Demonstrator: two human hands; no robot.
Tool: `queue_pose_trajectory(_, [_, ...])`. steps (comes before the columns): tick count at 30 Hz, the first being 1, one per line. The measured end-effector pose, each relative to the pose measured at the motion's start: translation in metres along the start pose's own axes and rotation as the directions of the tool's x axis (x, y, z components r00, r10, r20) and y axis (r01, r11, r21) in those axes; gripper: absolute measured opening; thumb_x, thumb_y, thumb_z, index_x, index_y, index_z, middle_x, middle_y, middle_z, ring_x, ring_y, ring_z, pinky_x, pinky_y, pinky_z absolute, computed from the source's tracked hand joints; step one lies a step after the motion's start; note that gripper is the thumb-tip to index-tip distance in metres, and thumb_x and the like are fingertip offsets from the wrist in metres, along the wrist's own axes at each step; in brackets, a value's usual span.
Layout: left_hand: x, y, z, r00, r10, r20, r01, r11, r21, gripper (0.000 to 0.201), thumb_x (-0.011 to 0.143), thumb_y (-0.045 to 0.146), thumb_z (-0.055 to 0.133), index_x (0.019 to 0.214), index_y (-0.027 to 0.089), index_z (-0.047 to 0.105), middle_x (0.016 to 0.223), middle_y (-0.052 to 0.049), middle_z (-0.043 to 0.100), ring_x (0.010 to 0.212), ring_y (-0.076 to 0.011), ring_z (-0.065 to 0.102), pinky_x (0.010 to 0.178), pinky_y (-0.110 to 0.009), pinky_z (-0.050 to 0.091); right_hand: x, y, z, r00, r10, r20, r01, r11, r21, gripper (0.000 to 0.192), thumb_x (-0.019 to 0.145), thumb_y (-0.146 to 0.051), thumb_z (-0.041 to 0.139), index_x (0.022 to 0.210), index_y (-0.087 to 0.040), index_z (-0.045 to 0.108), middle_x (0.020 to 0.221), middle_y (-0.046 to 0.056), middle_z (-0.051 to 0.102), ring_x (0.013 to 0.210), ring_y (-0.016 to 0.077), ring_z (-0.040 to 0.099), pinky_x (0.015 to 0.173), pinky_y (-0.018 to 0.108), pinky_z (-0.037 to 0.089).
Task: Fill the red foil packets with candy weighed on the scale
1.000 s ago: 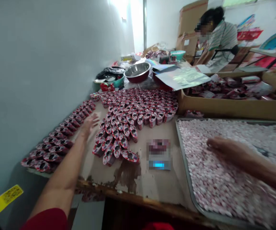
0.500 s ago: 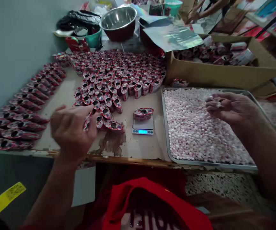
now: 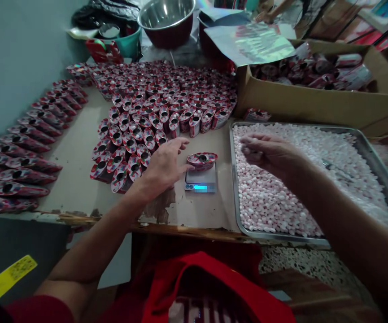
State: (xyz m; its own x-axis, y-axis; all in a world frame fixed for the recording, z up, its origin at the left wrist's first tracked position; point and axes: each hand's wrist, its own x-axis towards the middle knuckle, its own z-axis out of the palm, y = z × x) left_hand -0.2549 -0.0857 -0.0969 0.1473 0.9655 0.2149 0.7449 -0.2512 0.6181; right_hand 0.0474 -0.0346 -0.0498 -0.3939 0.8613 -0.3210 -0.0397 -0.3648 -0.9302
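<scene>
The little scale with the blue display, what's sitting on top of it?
One open red pouch stands on the scale, mouth up. Its inside is too dark to tell. The left hand rests beside it.

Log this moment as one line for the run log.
left hand open beside pouch on scale | right hand pinching candies over tray

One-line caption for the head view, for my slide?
Left hand reaches toward an open pouch on a small scale; right hand hovers over a tray of candies.

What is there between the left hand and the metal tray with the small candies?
In the head view, a small digital scale with one open pouch on it stands between the left hand and the metal tray.
</scene>
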Motion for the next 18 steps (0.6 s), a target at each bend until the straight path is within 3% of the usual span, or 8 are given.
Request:
queue_pose_trajectory(4, [0.000, 0.001, 0.005, 0.998, -0.003, 0.060, 0.004, 1.000, -0.013, 0.059, 0.079, 0.022, 0.092, 0.133, 0.022, 0.066, 0.124, -0.009, 0.076, 0.109, -0.0266, 0.073, 0.103, -0.043, 0.060, 0.033, 0.008, 0.038, 0.991, -0.040, 0.131, 0.067, 0.975, -0.211, 0.043, 0.077, -0.051, 0.093, 0.085, -0.018, 0.067, 0.066, -0.003, 0.055, 0.054, 0.0081, 0.038, 0.049, 0.024, 0.024])
queue_pose_trajectory(7, [-0.002, 0.002, 0.001, 0.998, -0.020, 0.061, 0.021, 1.000, -0.011, 0.060, 0.081, 0.022, 0.091, 0.135, 0.021, 0.066, 0.126, -0.010, 0.076, 0.110, -0.0271, 0.074, 0.104, -0.045, 0.060, 0.049, 0.013, 0.054, 0.975, -0.064, 0.212, 0.143, 0.913, -0.383, 0.043, 0.079, -0.056, 0.090, 0.084, -0.019, 0.069, 0.063, -0.004, 0.056, 0.055, 0.0091, 0.041, 0.051, 0.024, 0.029])
queue_pose_trajectory(11, [-0.002, -0.002, -0.006, 0.999, -0.027, 0.047, 0.027, 1.000, -0.004, 0.067, 0.077, 0.018, 0.093, 0.138, 0.022, 0.067, 0.128, -0.010, 0.076, 0.113, -0.0278, 0.074, 0.104, -0.044, 0.060, 0.059, 0.019, 0.060, 0.953, -0.117, 0.281, 0.252, 0.819, -0.515, 0.040, 0.077, -0.056, 0.088, 0.084, -0.018, 0.077, 0.072, 0.000, 0.070, 0.067, 0.0138, 0.057, 0.064, 0.026, 0.044])
queue_pose_trajectory(18, [0.007, -0.005, -0.002, 0.997, 0.014, 0.073, -0.016, 0.999, 0.030, 0.066, 0.074, 0.018, 0.095, 0.135, 0.022, 0.071, 0.129, -0.009, 0.077, 0.119, -0.0297, 0.073, 0.108, -0.045, 0.059, 0.055, 0.024, 0.056, 0.947, -0.016, 0.321, 0.217, 0.770, -0.600, 0.031, 0.084, -0.038, 0.085, 0.109, -0.022, 0.089, 0.101, 0.004, 0.085, 0.088, 0.0231, 0.076, 0.085, 0.035, 0.059])
